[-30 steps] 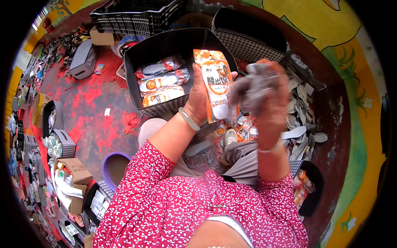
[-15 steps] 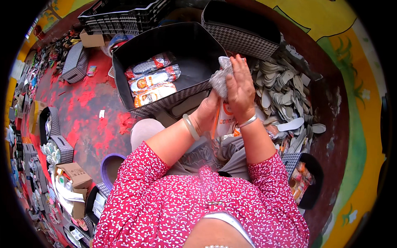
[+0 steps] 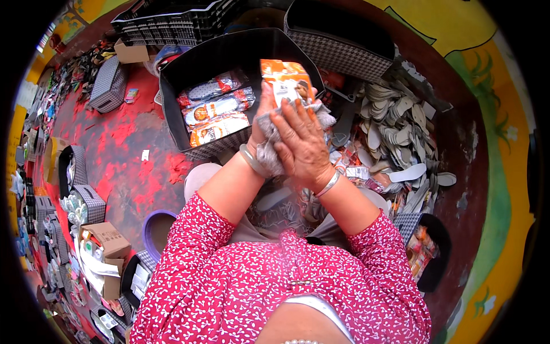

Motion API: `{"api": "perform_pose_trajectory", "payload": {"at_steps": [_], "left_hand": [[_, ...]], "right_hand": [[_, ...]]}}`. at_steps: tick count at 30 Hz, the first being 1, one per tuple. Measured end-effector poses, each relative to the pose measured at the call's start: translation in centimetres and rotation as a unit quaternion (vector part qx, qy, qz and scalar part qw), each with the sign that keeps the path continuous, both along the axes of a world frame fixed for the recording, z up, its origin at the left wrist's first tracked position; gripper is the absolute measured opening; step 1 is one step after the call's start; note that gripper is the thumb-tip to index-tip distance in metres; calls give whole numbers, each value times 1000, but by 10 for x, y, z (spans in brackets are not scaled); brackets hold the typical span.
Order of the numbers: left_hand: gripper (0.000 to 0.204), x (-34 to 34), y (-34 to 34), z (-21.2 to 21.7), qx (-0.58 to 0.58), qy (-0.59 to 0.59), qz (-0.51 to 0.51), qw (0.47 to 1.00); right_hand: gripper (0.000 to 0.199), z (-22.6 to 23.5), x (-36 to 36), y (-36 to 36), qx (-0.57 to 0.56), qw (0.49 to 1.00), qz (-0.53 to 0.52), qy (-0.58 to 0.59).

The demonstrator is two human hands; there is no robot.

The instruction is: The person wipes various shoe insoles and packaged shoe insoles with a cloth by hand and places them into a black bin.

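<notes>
My left hand (image 3: 263,117) holds an orange and white plastic packet (image 3: 289,82) from behind, its upper end sticking up past the fingers. Against the front of that packet my right hand (image 3: 305,143) presses a crumpled grey cloth (image 3: 272,148), fingers stretched out over it. The cloth spreads to both sides of the right hand and covers the packet's lower part. Just beyond my hands stands a black-lined fabric bin (image 3: 172,133), holding similar packets (image 3: 219,129) stacked side by side at its left.
A heap of pale insoles (image 3: 395,129) lies to the right. Behind are another fabric bin (image 3: 338,49) and a black plastic crate (image 3: 172,26). A purple-rimmed tub (image 3: 150,235) and an open cardboard box (image 3: 109,243) stand left; a bin of packets (image 3: 427,252) is at my right.
The packet has come up into view between my hands. My right hand and the cloth have moved down and left, from above the packet onto its front.
</notes>
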State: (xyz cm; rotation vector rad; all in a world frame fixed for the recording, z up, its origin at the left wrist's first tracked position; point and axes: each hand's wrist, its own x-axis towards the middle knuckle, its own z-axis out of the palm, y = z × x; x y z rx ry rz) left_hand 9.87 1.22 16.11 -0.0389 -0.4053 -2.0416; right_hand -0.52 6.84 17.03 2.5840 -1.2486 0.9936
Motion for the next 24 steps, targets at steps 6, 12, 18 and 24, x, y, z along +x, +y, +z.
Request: {"api": "perform_pose_trajectory", "payload": {"at_steps": [6,12,18,24], "left_hand": [[57,-24,25,-16,29,25,-154,987],[61,-10,-8,-25,42,168,-90,981],[70,7,-19,-15,-3,32,0,999],[51,-22,25,-8,47,-65,-76,994]], "right_hand": [[45,14,-34,-40,-2,987,-105,-125],[51,-3,-18,-23,23,998,15,-57],[59,-11,-2,-1,23,1000,18,4],[46,8,-35,-35,-22,989,-111,-98]]}}
